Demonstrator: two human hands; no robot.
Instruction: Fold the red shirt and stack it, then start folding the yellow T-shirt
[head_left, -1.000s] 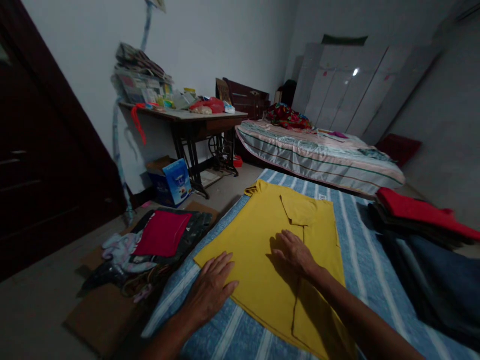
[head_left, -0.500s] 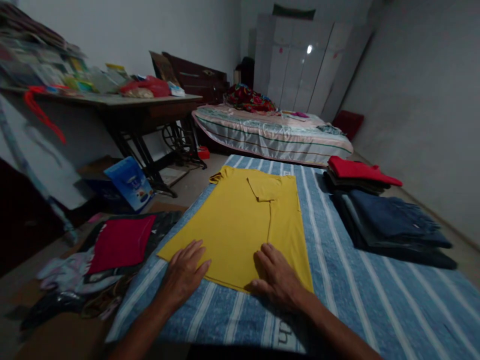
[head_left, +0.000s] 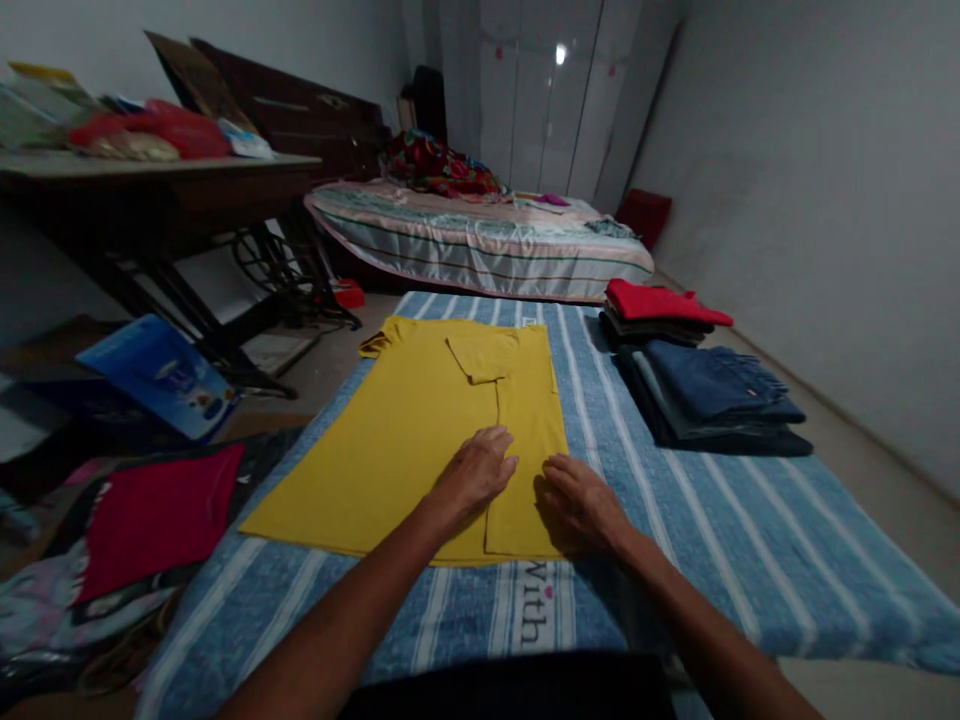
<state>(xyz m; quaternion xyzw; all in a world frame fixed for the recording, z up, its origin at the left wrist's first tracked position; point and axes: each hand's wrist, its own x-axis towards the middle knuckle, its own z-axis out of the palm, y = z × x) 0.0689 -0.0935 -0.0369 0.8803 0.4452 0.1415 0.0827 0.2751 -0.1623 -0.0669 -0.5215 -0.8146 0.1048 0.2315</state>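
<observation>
A yellow T-shirt [head_left: 390, 450] lies spread on the blue striped cloth [head_left: 660, 540], its right side folded inward with a short sleeve lying on top. My left hand [head_left: 474, 468] rests on the shirt beside the folded flap's inner edge, fingers stretched forward and holding nothing. At the shirt's right edge is my right hand [head_left: 583, 495], fingers extended and slightly bent over the folded side. Whether its fingertips press on the fabric, I cannot tell.
Folded dark clothes [head_left: 712, 395] and a red folded garment [head_left: 664, 302] are stacked on the right. A pink garment [head_left: 161, 520] lies lower on the left. Behind stand a sewing machine table [head_left: 172, 170] and a bed [head_left: 480, 240].
My left hand has moved right from the shirt's lower left hem to the folded flap. The right hand has shifted to the shirt's right edge. The view has turned right.
</observation>
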